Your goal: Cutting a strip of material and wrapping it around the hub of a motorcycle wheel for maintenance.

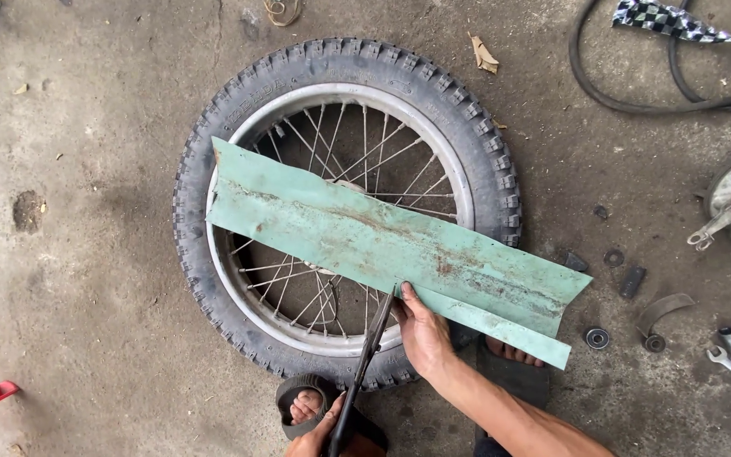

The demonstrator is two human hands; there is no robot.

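While our right hand (423,332) pins the near edge of the green metal sheet (391,245) lying across the spoked wheel (344,207), our left hand (315,436) grips the shears (365,368), whose blades just enter that edge, the cut barely begun.

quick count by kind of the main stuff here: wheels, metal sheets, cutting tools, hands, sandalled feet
Spoked wheel with tyre: 1
Pale green, rust-streaked metal sheet: 1
Dark shears: 1
Hands: 2, the left hand on the shears' handles, the right hand pressing on the sheet
Sandalled feet: 2, left foot, right foot
Total: 7
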